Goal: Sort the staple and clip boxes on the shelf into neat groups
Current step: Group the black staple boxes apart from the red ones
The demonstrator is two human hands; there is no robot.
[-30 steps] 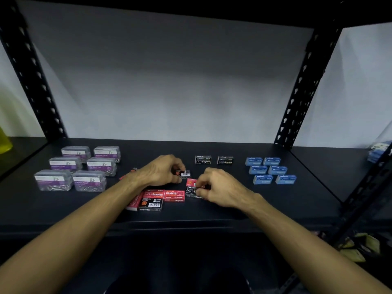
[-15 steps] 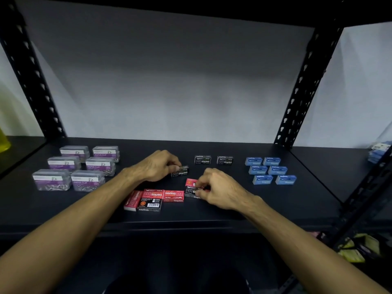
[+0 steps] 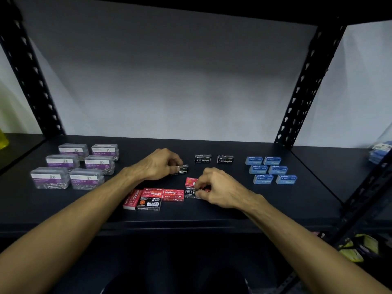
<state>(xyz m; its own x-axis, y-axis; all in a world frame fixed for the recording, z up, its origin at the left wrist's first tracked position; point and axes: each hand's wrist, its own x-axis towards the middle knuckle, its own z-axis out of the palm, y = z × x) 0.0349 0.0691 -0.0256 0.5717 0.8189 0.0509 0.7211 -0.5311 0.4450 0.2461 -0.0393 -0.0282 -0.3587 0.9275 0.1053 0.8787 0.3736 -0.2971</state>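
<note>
Clip boxes [image 3: 72,166] and blue boxes [image 3: 270,169] are grouped left and right of the unsorted red-black pile [image 3: 157,197]; left hand [image 3: 158,164] fingers are clamped on a black box [image 3: 181,169], right hand [image 3: 218,187] fingers on pile boxes.

The left hand [image 3: 158,165] is curling palm-down, fingertips pinching together. The right hand [image 3: 220,187] is doing likewise, fingers [image 3: 200,184] bent inward.

Matt black metal shelf [image 3: 63,209]; 6 clear glossy plastic clip boxes [image 3: 87,179]; printed cardboard staple boxes [image 3: 263,179].
</note>
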